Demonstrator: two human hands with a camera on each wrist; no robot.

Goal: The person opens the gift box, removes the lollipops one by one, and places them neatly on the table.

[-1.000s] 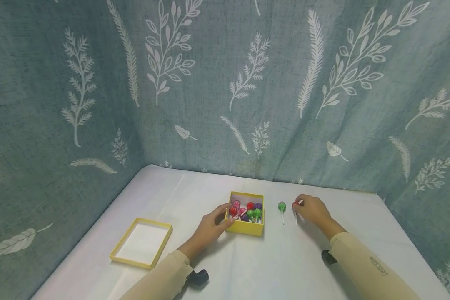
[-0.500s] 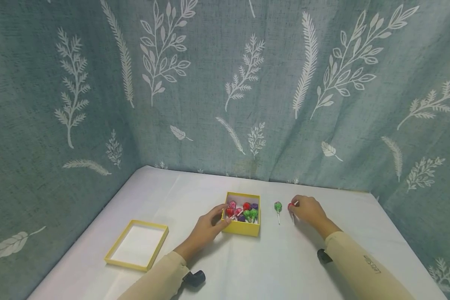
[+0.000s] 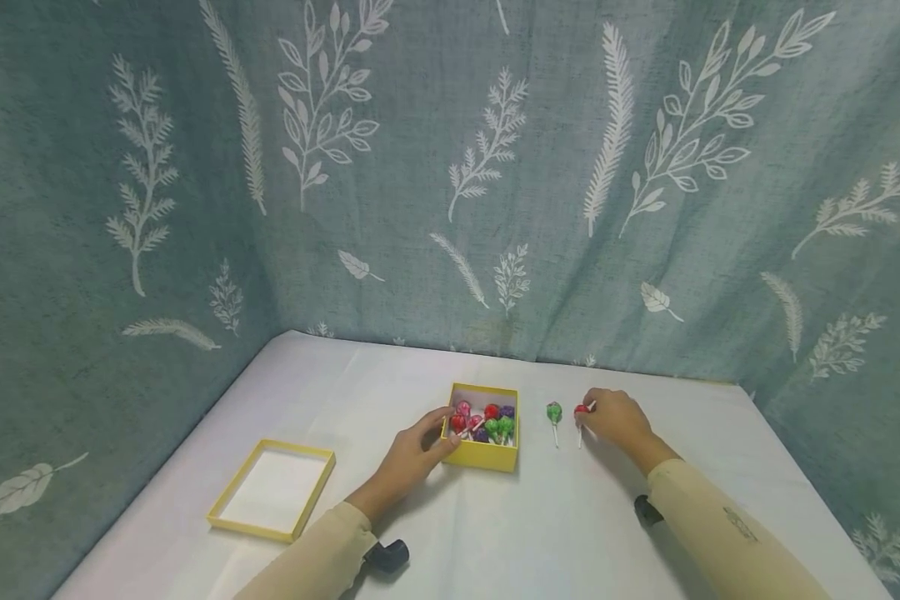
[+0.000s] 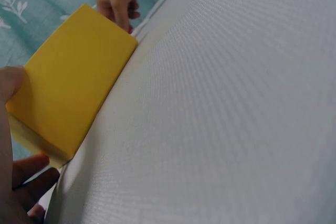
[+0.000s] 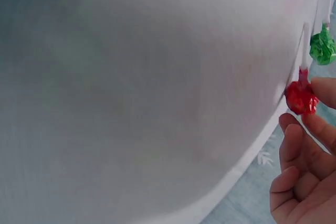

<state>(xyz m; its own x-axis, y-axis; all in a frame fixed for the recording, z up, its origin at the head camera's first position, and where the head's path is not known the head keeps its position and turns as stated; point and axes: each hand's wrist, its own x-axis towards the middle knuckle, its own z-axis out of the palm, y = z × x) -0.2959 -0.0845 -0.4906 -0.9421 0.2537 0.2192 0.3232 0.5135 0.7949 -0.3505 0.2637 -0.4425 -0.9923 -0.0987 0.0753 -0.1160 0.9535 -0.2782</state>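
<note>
My left hand (image 3: 408, 458) holds the near left corner of a yellow open box (image 3: 487, 455), thumb at the front wall and fingers along the left side. Inside lie several wrapped lollipops (image 3: 492, 412), red, pink, purple and green. Right of the box, my right hand (image 3: 621, 421) pinches the wrapped head of a red lollipop (image 5: 301, 98) between thumb and fingers. Its white stick points back toward me, close over the table. Beside it lies a green lollipop (image 3: 554, 412), stick also toward me. The left wrist view shows only the box's outer walls, its contents hidden.
A shallow yellow-rimmed lid (image 3: 321, 493), white inside, lies on the left of the white-covered table (image 3: 540, 533). A teal curtain (image 3: 420, 317) with white leaf prints stands behind the table and along its left side.
The red lollipop's stick has turned slightly in my right fingers, now nearly parallel to the green one's. My left hand stays at the box. The head view has shifted a little.
</note>
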